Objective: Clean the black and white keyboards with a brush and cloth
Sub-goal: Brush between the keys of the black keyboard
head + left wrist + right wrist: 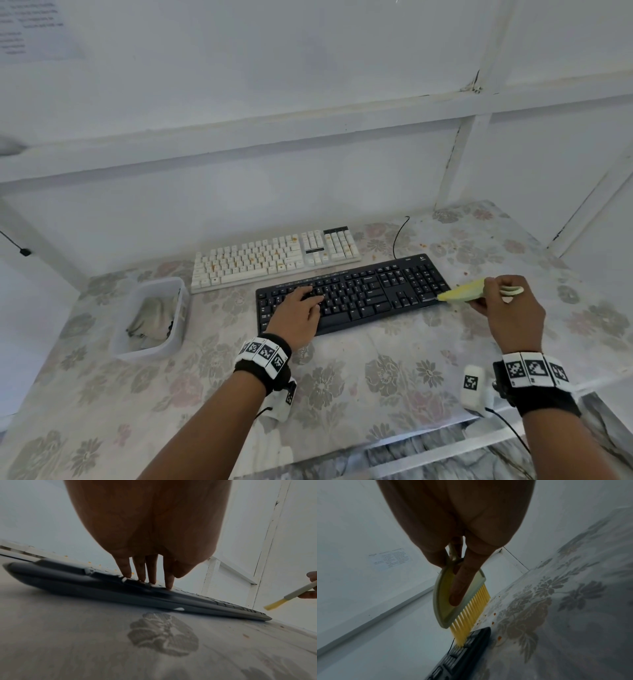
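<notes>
Left hand (298, 313) lies flat on the black keyboard (352, 294), fingers (169, 578) straight, tips pressing the keys on its left half; nothing gripped. Right hand (510, 308) grips a yellow-bristled brush (464, 289), thumb laid along the pale head, other fingers curled round the handle. Bristle tips (462, 635) touch the keyboard's right end at the numpad edge. White keyboard (274, 260) sits just behind the black one, orange crumbs on its keys. Clear plastic tub (178, 318) left of both holds what looks like a grey cloth (152, 318), blurry. Floral tablecloth (376, 373), orange crumbs right of the black keyboard.
</notes>
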